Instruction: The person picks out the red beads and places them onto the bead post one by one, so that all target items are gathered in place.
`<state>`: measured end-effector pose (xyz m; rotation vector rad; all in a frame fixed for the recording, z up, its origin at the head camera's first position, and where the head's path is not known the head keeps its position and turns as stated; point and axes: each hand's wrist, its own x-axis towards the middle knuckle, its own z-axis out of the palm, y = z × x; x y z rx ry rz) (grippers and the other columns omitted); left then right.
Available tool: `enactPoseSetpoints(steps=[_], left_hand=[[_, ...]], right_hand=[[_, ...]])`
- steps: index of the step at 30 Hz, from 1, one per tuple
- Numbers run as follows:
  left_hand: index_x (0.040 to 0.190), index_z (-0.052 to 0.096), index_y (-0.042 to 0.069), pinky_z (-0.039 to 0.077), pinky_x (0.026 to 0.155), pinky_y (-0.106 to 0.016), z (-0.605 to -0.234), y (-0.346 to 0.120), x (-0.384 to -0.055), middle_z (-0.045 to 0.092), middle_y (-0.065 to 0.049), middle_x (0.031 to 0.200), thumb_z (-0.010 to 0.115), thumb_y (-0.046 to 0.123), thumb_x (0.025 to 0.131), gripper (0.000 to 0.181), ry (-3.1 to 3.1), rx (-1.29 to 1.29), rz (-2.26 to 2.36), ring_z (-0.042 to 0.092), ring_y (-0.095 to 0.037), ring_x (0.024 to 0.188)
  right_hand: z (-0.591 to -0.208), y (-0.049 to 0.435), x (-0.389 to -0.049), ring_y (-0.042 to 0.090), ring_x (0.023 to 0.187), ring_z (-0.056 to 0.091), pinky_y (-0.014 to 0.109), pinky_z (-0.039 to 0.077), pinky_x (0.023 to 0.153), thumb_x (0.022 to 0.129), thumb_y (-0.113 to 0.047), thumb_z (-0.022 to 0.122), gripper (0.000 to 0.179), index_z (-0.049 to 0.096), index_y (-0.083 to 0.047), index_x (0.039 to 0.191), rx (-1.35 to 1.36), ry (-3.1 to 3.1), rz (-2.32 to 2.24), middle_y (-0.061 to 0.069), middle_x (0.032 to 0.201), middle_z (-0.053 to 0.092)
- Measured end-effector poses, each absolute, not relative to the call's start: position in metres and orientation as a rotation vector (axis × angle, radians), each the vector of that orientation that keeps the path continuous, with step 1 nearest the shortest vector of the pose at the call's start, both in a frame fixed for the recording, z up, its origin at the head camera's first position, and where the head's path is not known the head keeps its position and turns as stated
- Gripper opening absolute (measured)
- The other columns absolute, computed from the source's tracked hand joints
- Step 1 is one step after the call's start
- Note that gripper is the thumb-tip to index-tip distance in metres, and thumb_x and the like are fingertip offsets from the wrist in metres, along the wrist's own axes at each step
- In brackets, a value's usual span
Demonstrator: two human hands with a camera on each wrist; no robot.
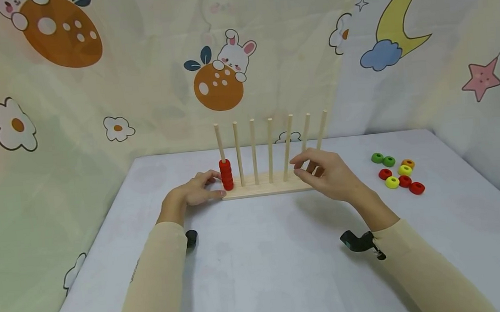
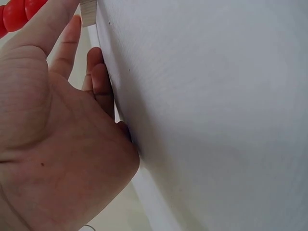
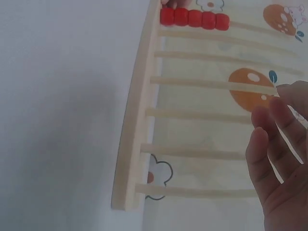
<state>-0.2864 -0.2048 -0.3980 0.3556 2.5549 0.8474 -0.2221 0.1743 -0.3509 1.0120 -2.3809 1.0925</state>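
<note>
- Head view: wooden peg rack (image 1: 265, 190) stands mid-counter, red rings (image 1: 226, 174) stacked on its leftmost peg.
- Left hand (image 1: 197, 189) rests against the rack's left end, fingers relaxed.
- Right hand (image 1: 324, 172) hovers before the right pegs, loosely curled, holding nothing.
- Loose rings (image 1: 398, 173) lie right on the counter (image 1: 259, 273).

i count:
pegs (image 1: 253, 150): 7
red rings on first peg (image 1: 226, 174): 5
loose rings (image 1: 398, 173): 8 (3 red, 2 green, 2 yellow, 1 orange)
hands: 2
</note>
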Motion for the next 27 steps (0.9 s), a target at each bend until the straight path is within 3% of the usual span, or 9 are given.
enactPoseSetpoints(steps=[20,27], left_hand=[[0.142,0.044,0.027,0.027,0.116,-0.065,-0.398,-0.205,-0.286,0.038,-0.015,0.152,0.07,0.048,0.093,0.059,2.548,0.347,0.858,0.032,-0.036,0.145],[0.141,0.045,0.028,0.028,0.116,-0.065,-0.398,-0.202,-0.286,0.038,-0.014,0.151,0.071,0.047,0.093,0.058,2.544,0.337,0.861,0.033,-0.036,0.144]], right_hand=[[-0.373,0.223,-0.214,0.011,0.072,0.062,0.027,0.055,0.061,0.093,-0.002,0.074,0.024,0.071,-0.014,0.113,0.819,-2.482,1.017,0.003,0.103,0.073],[-0.377,0.244,-0.206,0.009,0.072,0.063,0.026,0.055,0.061,0.092,-0.003,0.075,0.024,0.072,-0.015,0.113,0.731,-2.521,0.983,-0.003,0.099,0.072]])
